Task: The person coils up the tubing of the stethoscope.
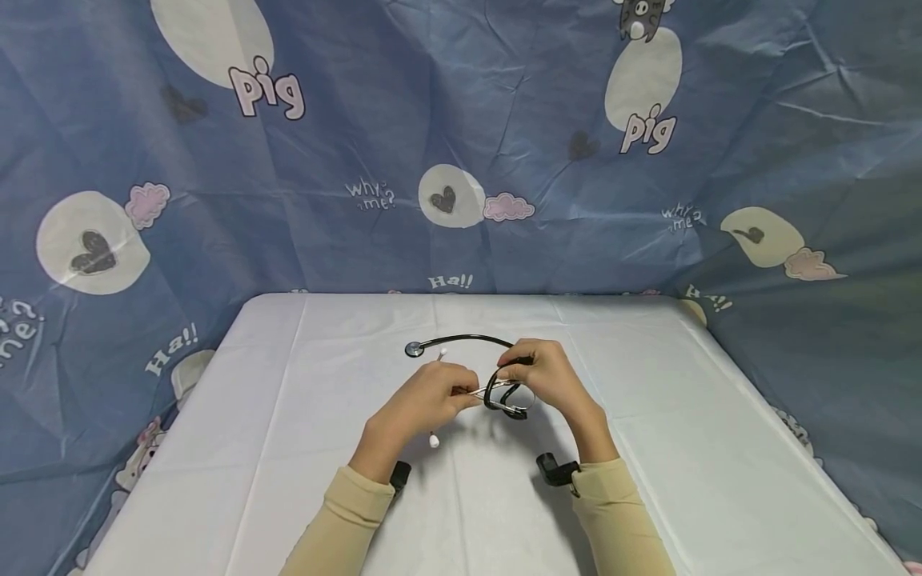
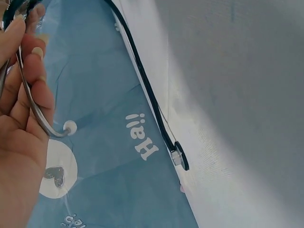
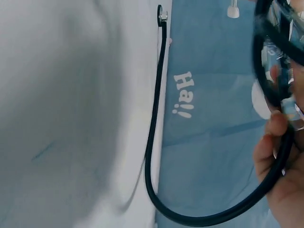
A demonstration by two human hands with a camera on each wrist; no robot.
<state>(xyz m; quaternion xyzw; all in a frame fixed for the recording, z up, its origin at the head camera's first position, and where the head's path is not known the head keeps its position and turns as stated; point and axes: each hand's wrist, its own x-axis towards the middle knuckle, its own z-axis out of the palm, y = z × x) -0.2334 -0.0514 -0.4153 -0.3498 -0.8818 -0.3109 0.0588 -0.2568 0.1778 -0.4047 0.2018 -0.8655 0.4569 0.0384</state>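
Observation:
A stethoscope with black tubing (image 1: 468, 337) is held up in both hands over the white table. My left hand (image 1: 425, 398) grips its metal ear tubes (image 2: 29, 97); the white ear tips (image 1: 434, 441) stick out past the fingers. With thumb and fingers, my right hand (image 1: 549, 376) pinches the black tubing, part of which is looped between the hands. From there a long stretch of tubing (image 3: 199, 221) curves away to the round chest piece (image 1: 414, 350), at the far left of the hands. Something clear and shiny (image 1: 529, 397) shows beside the loop, blurred in the right wrist view.
A white cloth (image 1: 346, 512) covers the table. Behind and along the sides hangs a blue printed curtain (image 1: 562, 264). Black wrist cameras (image 1: 555, 470) sit on both wrists, by the beige sleeves (image 1: 627, 512).

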